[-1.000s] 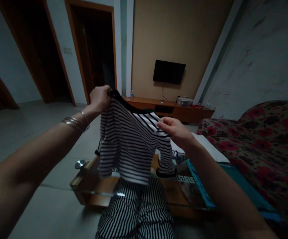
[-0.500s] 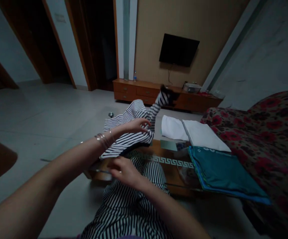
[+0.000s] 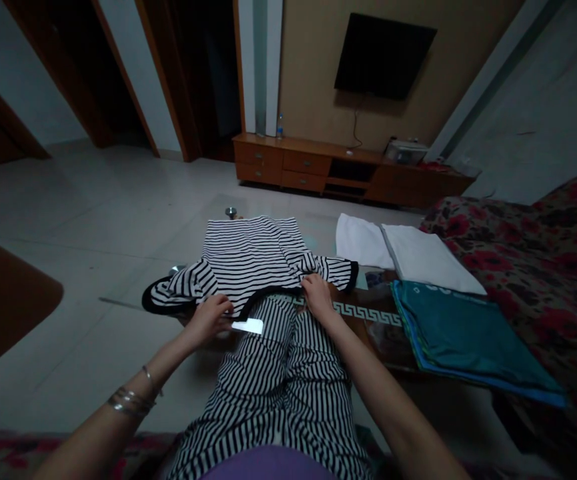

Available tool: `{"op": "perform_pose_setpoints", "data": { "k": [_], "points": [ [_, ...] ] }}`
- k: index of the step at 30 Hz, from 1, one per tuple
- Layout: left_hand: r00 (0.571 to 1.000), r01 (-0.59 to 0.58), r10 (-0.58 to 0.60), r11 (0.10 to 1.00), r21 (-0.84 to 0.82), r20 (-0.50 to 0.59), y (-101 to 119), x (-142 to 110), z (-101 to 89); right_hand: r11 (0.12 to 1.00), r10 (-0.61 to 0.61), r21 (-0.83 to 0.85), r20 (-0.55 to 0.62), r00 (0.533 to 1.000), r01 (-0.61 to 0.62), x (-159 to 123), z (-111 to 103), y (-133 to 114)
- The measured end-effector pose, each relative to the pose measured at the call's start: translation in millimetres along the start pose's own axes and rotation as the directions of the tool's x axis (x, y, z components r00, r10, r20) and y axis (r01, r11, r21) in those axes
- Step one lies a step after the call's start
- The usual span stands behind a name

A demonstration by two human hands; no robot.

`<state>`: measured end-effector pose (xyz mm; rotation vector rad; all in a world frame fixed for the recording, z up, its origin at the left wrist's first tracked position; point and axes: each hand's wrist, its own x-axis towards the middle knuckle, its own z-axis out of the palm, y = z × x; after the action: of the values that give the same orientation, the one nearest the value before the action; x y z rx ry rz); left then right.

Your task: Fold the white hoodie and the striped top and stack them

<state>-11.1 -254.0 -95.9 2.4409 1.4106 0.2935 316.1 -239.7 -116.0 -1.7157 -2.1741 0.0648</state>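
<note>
Left hand (image 3: 208, 319) and right hand (image 3: 318, 298) grasping the black-trimmed neckline of a striped long-sleeved top (image 3: 248, 257), which lies flat with sleeves spread at the near edge of the glass tabletop (image 3: 363, 313), just beyond the person's striped trousers (image 3: 273, 393). Folded white cloths (image 3: 413, 257) and a folded teal cloth (image 3: 468, 340) lie toward the right edge, beside a floral sofa (image 3: 533, 267).

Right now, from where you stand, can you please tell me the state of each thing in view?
Striped top: laid out, sleeves spread sideways, slightly rumpled
Left hand: on the top's front edge
Right hand: on the top's black neckband
Television: screen dark
Cabinet drawers: shut
White cloth: folded
</note>
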Motion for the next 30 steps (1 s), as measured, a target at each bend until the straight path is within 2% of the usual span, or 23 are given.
{"op": "perform_pose_setpoints", "data": {
  "k": [3,5,7,9,10,11,12,14,15,17,20,23,26,30],
  "points": [
    [0.994,0.003,0.019,0.980,-0.197,0.110,3.3,-1.4,-23.6,0.987,-0.086,0.141,0.072,0.994,0.075,-12.8,-16.6,-3.6],
    [0.975,0.084,0.005,0.917,-0.390,0.222,5.6,-4.7,-47.1,0.926,-0.121,0.374,0.180,0.976,0.046,-32.5,-38.3,0.4],
    [0.966,0.168,-0.031,0.829,-0.534,0.256,7.2,-4.8,-68.2,0.772,-0.075,0.627,0.250,0.965,-0.102,-50.7,-62.4,8.2],
    [0.979,0.187,-0.102,0.791,-0.582,0.176,6.7,4.1,-78.5,0.593,0.055,0.769,0.255,0.965,-0.237,-58.6,-80.6,17.6],
    [0.982,0.187,-0.147,0.803,-0.566,0.116,5.5,12.1,-78.0,0.552,0.133,0.788,0.241,0.961,-0.274,-57.8,-85.4,22.3],
    [0.980,0.191,-0.187,0.824,-0.533,0.062,4.0,21.6,-73.9,0.561,0.203,0.773,0.220,0.954,-0.297,-54.9,-87.0,27.0],
    [0.976,0.200,-0.215,0.847,-0.493,0.026,2.3,31.2,-66.9,0.615,0.262,0.723,0.189,0.946,-0.315,-51.0,-85.8,31.5],
    [0.970,0.221,-0.245,0.883,-0.414,-0.004,-0.4,46.1,-49.2,0.770,0.334,0.545,0.099,0.937,-0.332,-45.5,-78.7,38.9],
    [0.972,0.211,-0.236,0.904,-0.371,-0.020,-1.3,49.4,-41.0,0.831,0.343,0.452,0.041,0.938,-0.324,-46.1,-74.9,41.3],
    [0.979,0.153,-0.182,0.955,-0.254,-0.093,-2.3,45.9,-29.5,0.896,0.313,0.348,-0.054,0.948,-0.276,-55.8,-70.4,42.0],
    [0.970,0.097,-0.108,0.994,-0.060,-0.216,-3.4,23.0,-22.9,0.919,0.248,0.339,-0.104,0.963,-0.200,-83.7,-71.5,31.5],
    [0.971,0.109,-0.112,0.994,-0.027,-0.213,-6.1,-0.3,-15.8,0.937,0.195,0.312,-0.090,0.977,-0.159,-104.7,-70.3,13.0],
    [0.973,0.132,-0.135,0.991,-0.030,-0.187,-8.4,-11.6,-1.8,0.954,0.177,0.261,-0.089,0.980,-0.148,-107.7,-56.8,-1.1],
    [0.955,0.189,-0.182,0.982,0.008,-0.233,-4.3,-15.7,12.5,0.957,0.257,0.166,-0.100,0.961,-0.238,-100.1,-29.7,-1.1]
  ]
}}
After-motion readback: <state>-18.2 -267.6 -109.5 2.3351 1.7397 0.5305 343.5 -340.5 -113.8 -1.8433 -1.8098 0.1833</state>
